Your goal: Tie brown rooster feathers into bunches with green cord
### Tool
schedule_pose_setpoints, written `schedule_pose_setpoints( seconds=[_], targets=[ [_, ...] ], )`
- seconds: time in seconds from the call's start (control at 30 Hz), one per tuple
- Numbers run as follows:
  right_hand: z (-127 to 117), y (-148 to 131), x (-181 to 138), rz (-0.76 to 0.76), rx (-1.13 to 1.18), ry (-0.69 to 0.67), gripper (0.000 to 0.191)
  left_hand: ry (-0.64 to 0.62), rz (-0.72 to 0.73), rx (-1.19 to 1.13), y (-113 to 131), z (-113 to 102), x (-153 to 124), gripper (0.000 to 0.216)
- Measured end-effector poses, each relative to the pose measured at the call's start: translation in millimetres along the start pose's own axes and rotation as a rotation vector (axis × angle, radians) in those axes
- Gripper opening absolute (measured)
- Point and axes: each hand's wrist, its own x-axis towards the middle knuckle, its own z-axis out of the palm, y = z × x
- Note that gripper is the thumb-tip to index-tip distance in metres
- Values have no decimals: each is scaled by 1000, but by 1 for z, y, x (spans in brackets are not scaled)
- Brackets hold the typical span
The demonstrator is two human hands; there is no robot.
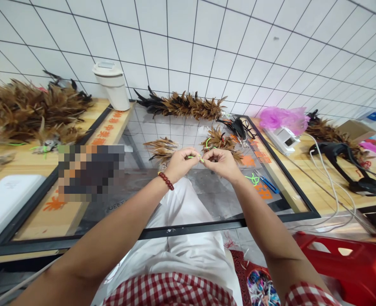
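My left hand (180,163) and my right hand (221,163) meet over a glass table top (207,199), fingers pinched together on a thin neon-green strand (196,157) stretched between them. A red bead bracelet (165,180) sits on my left wrist. Just beyond the hands lie two small bunches of brown feathers (162,148), the right bunch (221,140) with a green tie on it. A long brown and black feather garland (183,105) lies at the back of the glass.
A big heap of brown feathers (31,110) covers the left wooden bench, by a white lidded cup (113,85). On the right sit pink netting (281,118), a white device (283,138), a black tool with cables (347,163), blue scissors (268,184). Red plastic stool (353,267) lower right.
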Motion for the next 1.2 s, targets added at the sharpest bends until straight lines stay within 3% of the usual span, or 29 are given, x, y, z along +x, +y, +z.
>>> schedule_pose_setpoints(
  seconds=[0.33,0.6,0.77,0.9,1.2],
  targets=[
    [11,8,-1,-79,-116,78,4,168,301,426,-7,2,-4,8],
    [19,2,-2,-132,-129,128,10,205,322,434,-5,-2,-4,13],
    [23,5,-1,-16,239,2,19,181,295,309,0,-3,-3,15],
    [27,8,2,120,485,56,23,208,269,276,1,-3,-3,11],
    [20,10,4,116,452,61,25,226,221,206,0,-4,-1,7]
  ],
)
